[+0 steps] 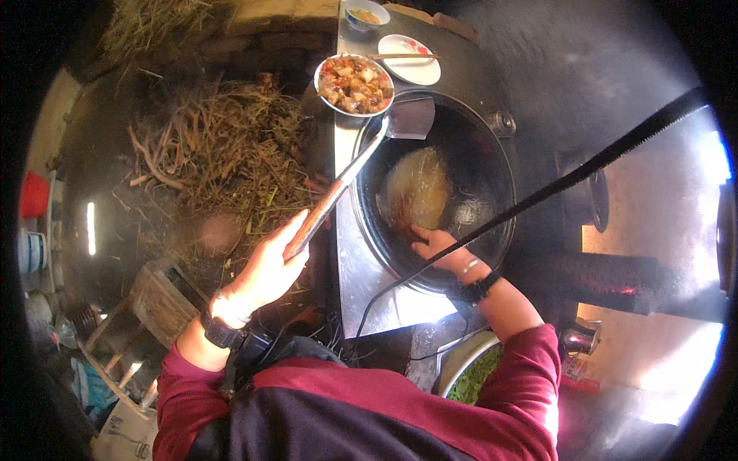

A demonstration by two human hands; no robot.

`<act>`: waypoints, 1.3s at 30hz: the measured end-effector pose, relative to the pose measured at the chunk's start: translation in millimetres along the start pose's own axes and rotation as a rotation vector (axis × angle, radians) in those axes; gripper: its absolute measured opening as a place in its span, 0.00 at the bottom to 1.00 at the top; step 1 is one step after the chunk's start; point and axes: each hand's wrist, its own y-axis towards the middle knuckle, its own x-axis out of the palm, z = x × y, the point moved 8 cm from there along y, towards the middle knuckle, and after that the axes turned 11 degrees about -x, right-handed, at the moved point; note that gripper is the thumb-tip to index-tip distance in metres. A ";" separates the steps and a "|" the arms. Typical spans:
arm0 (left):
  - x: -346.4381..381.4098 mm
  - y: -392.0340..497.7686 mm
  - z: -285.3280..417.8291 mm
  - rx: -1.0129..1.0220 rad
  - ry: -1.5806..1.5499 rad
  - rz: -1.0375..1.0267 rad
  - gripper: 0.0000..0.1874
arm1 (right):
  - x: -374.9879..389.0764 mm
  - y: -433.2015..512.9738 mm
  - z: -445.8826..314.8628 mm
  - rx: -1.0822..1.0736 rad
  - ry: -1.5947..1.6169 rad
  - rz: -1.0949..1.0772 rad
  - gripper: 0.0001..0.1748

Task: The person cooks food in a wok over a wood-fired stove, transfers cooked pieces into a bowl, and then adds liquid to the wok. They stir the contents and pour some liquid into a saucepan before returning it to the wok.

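Observation:
My left hand (pixel 271 268) grips the wooden handle of a long wok spatula (pixel 328 201). Its flat metal blade (pixel 411 118) is over the wok's far rim, beside a dish of chopped food. A large dark wok (pixel 484 150) is set into the metal-topped stove. Low inside it, my right hand (pixel 441 248) has hold of a yellow-brown scrubber (pixel 420 190), perhaps a brush or a loofah; motion blur hides its exact kind. A wet sheen shows on the wok's wall. The fingers of my right hand are partly hidden by the scrubber.
A heaped dish of chopped food (pixel 356 85) overhangs the stovetop's left edge (pixel 360 253). Behind are an oval plate (pixel 412 72) with chopsticks (pixel 403 56) and a bowl (pixel 367 16). A dark strap (pixel 553 187) crosses the view. Firewood (pixel 230 144) lies left; a basin of greens (pixel 473 371) sits right.

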 end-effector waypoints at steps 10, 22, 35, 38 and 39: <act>-12.6 -13.4 3.7 -0.050 -0.090 0.027 0.32 | 2.5 5.4 49.0 0.314 0.077 -0.191 0.29; -21.1 -21.1 11.5 -0.035 -0.127 0.051 0.33 | -25.7 17.2 -48.8 -0.128 -0.011 0.083 0.31; -9.5 -12.1 3.8 -0.067 -0.229 0.051 0.34 | -64.9 87.4 113.2 0.386 -0.258 0.148 0.27; -7.2 -11.1 8.1 -0.059 -0.249 0.032 0.33 | -42.8 50.7 111.8 0.393 -0.032 -0.045 0.27; -6.5 -11.0 8.5 -0.073 -0.263 0.026 0.33 | -36.3 36.0 104.1 0.408 0.064 -0.059 0.27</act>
